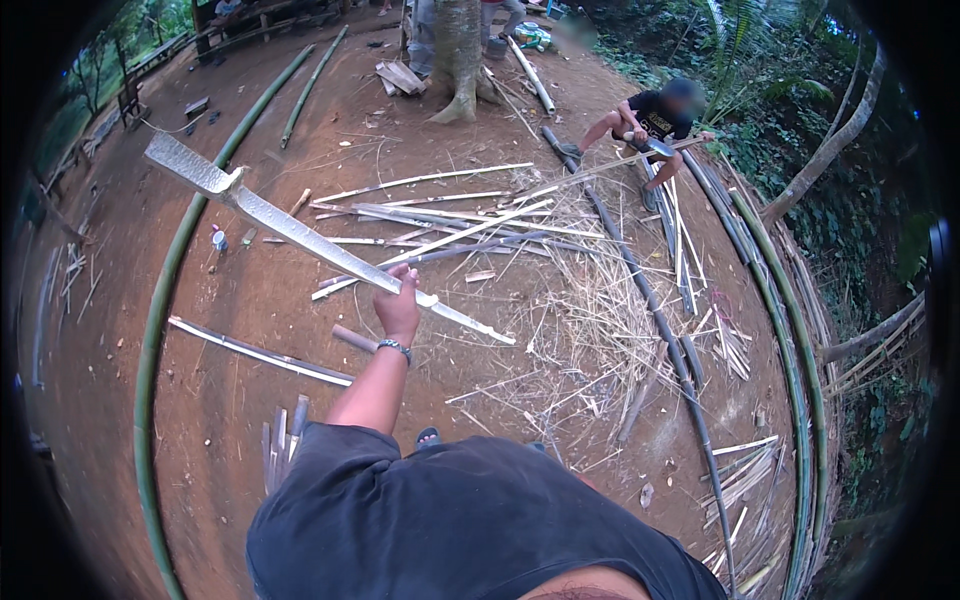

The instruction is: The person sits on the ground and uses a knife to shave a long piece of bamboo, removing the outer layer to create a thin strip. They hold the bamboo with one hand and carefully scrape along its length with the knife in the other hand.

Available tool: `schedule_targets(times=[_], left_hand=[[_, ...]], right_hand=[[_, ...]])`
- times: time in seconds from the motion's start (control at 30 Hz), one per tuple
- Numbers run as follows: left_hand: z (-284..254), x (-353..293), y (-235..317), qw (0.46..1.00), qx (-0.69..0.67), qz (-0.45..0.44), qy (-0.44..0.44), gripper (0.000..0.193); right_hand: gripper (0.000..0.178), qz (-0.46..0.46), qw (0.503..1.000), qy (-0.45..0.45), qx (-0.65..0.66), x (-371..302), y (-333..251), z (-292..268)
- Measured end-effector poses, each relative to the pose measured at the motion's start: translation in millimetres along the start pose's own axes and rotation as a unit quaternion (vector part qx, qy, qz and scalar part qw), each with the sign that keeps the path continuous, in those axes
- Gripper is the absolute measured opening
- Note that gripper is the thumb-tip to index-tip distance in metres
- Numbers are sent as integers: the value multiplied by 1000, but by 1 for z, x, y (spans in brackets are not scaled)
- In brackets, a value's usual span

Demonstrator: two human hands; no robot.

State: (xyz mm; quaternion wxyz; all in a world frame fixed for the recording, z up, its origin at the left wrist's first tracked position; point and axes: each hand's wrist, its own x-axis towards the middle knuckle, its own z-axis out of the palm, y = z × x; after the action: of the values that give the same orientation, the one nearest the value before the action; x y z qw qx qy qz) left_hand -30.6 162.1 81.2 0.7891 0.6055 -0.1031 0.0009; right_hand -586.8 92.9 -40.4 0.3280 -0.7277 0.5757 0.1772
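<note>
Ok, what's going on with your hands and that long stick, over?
One hand gripping a long split bamboo strip, lifted off the ground; which hand, unclear. Other hand out of view. Another person crouches beyond the bamboo litter, well apart.

The split bamboo slat [300, 235] in the hand [398, 308] is pale grey-white, mottled with darker flecks along its inner face. A dull silver-grey bracelet [395, 347] rings the wrist, and the sleeve [450, 520] below is black. The ground [260, 400] is reddish-brown earth — strewn with straw-yellow shavings [590, 300] and cream-coloured strips [440, 215]. Long whole bamboo poles [155, 330] are green; the one on the ground at the middle [655, 320] looks dark grey-green. The person crouching farther off wears a black shirt [660, 118] with a small pale print. Foliage [860, 200] at the edge is deep green — the tree trunk [458, 60] grey-brown.
</note>
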Motion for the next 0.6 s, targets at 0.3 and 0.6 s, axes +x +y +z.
schedule_targets(times=[0.3, 0.6], left_hand=[[0, -3, 7, 998, 57, -29, -18, 24], [8, -28, 25, 983, 17, -60, -170, 29]], right_hand=[[53, 18, 999, -18, 27, -7, -43, -42], [20, -136, 904, -21, 405, -29, -221, -100]])
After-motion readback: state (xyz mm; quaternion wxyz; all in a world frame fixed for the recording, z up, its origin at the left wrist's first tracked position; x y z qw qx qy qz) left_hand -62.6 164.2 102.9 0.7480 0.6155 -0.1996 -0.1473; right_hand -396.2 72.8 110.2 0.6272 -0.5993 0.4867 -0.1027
